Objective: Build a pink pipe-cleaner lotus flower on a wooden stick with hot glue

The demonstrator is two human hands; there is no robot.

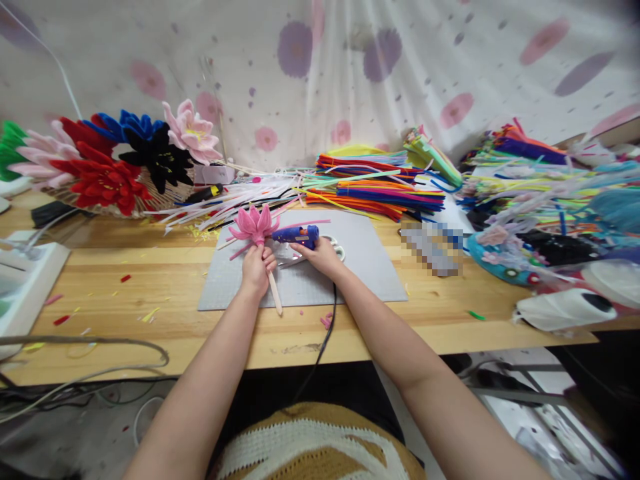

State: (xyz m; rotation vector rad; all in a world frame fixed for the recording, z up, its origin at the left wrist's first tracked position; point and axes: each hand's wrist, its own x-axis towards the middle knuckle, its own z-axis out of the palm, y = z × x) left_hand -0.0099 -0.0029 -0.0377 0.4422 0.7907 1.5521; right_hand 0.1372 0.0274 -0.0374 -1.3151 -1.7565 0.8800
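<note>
My left hand [257, 270] is closed around the stem of a pink pipe-cleaner flower [254, 225], just under its petals. A pale wooden stick [275, 295] slants down out of that fist. My right hand [323, 255] grips a blue glue gun [296, 236], its nozzle pointing left at the base of the flower and close to it; whether they touch I cannot tell. Behind my right hand lie scissors [340, 249], partly hidden. A grey cutting mat [370, 267] is under both hands, with pink pipe cleaners [313, 222] on it.
Finished fuzzy flowers [113, 180] stand at the back left. Bundles of coloured pipe cleaners [370, 193] line the back. A white power strip [40, 287] sits at the left edge, a white thread spool [565, 310] at the right. The gun's black cord [327, 337] hangs over the front edge.
</note>
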